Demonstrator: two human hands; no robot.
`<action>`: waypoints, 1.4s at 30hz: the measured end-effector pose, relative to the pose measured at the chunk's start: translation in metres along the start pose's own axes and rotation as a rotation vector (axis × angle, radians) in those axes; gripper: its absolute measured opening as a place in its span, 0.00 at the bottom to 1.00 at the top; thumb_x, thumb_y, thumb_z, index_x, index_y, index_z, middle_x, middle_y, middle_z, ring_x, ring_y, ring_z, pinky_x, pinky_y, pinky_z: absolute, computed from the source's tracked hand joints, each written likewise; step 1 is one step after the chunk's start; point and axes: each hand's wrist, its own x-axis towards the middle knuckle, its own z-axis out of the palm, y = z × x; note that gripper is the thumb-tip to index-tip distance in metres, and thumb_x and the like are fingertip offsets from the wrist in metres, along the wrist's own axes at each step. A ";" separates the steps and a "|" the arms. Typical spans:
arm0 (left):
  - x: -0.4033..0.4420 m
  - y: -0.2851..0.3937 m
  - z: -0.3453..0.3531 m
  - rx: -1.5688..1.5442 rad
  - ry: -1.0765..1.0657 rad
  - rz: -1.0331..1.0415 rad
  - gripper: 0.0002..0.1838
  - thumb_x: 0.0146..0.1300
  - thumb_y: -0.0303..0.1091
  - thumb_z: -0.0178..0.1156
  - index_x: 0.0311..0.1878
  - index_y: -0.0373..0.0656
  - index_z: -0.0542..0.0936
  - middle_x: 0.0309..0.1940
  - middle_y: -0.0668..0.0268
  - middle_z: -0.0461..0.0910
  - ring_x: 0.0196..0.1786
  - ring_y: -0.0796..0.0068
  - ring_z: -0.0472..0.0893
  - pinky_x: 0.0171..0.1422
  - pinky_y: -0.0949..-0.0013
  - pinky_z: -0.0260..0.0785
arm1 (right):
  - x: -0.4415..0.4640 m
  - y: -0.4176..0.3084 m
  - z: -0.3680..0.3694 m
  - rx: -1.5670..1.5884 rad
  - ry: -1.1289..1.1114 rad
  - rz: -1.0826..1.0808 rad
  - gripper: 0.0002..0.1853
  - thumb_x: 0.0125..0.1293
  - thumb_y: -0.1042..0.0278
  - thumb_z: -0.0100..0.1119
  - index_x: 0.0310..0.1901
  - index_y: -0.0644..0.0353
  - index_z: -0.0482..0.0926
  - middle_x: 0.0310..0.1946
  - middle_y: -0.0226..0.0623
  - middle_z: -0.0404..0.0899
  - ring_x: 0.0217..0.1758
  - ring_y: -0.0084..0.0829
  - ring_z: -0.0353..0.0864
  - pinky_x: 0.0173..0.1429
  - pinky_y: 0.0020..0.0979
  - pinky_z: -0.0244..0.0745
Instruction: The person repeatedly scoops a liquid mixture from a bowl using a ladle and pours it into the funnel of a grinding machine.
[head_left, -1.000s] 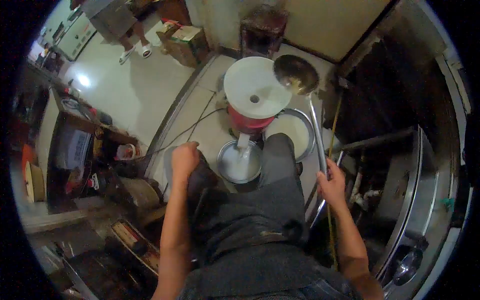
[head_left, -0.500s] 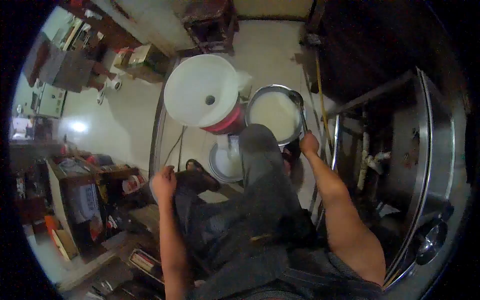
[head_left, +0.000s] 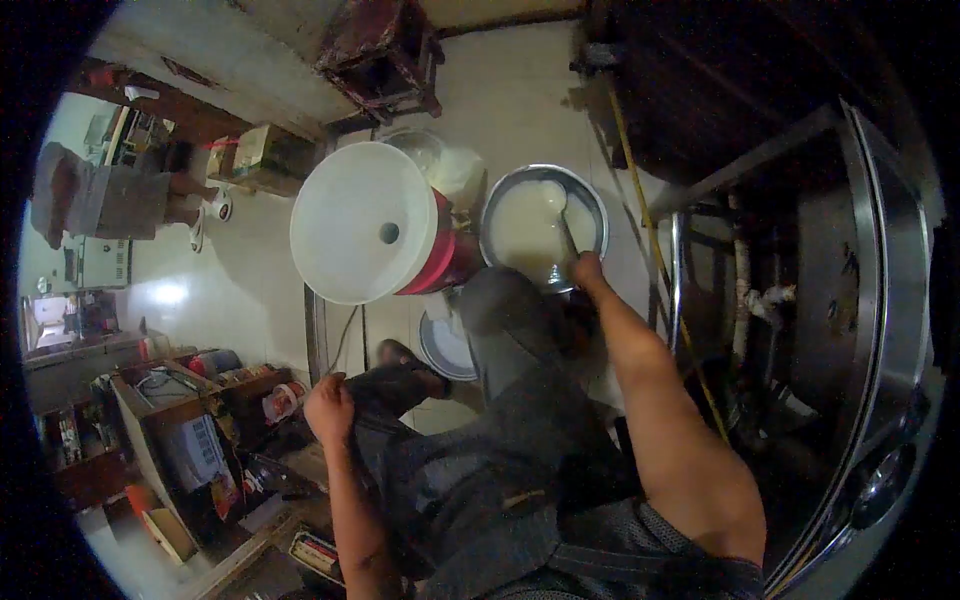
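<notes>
Landmark for all places: the steel basin [head_left: 590, 193], which stands on the floor and holds white liquid [head_left: 515, 222].

Right hand [head_left: 587, 268]: closed on the handle of a ladle [head_left: 567, 236], at the basin's near-right rim. Whether the knuckles touch that rim cannot be told.

Ladle: it lies over the basin, its long axis running from the grip away from the person and slightly left. The ladle's bowl is beyond the grip, inside the basin, right of its middle and toward the far wall. The bowl looks pale, apparently coated or filled; how deep it sits in the liquid is not clear.

Left hand [head_left: 328, 408]: well apart from the basin, on its near-left side, by the person's left leg. The fingers are curled in; whether they close on anything cannot be told. The right hand is plainly the nearer to the basin.

Surroundings: a white hopper [head_left: 345, 230] over a red body [head_left: 437, 264] stands left of the basin, the red body nearer to it. A pail [head_left: 427, 350], partly hidden by the knee [head_left: 505, 310], is near-left of the basin.
</notes>
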 end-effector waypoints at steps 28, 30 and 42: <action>-0.008 -0.024 0.015 -0.167 0.136 0.054 0.10 0.53 0.28 0.61 0.40 0.43 0.83 0.35 0.58 0.82 0.41 0.52 0.81 0.45 0.55 0.73 | -0.188 -0.128 -0.229 1.102 -0.558 0.496 0.08 0.69 0.66 0.56 0.42 0.61 0.73 0.20 0.25 0.67 0.17 0.15 0.60 0.20 0.23 0.54; -0.008 -0.024 0.013 -0.155 0.138 0.057 0.09 0.54 0.28 0.60 0.39 0.43 0.83 0.35 0.57 0.82 0.41 0.52 0.81 0.44 0.54 0.73 | -0.199 -0.141 -0.249 1.093 -0.568 0.510 0.10 0.69 0.66 0.56 0.46 0.63 0.73 0.21 0.25 0.67 0.18 0.15 0.60 0.21 0.23 0.54; -0.006 -0.030 0.020 -0.211 0.182 0.049 0.09 0.56 0.30 0.57 0.38 0.43 0.84 0.33 0.55 0.82 0.38 0.51 0.82 0.42 0.53 0.73 | -0.268 -0.220 -0.346 1.019 -0.535 0.357 0.13 0.71 0.67 0.54 0.49 0.68 0.74 0.22 0.27 0.70 0.16 0.16 0.62 0.17 0.22 0.57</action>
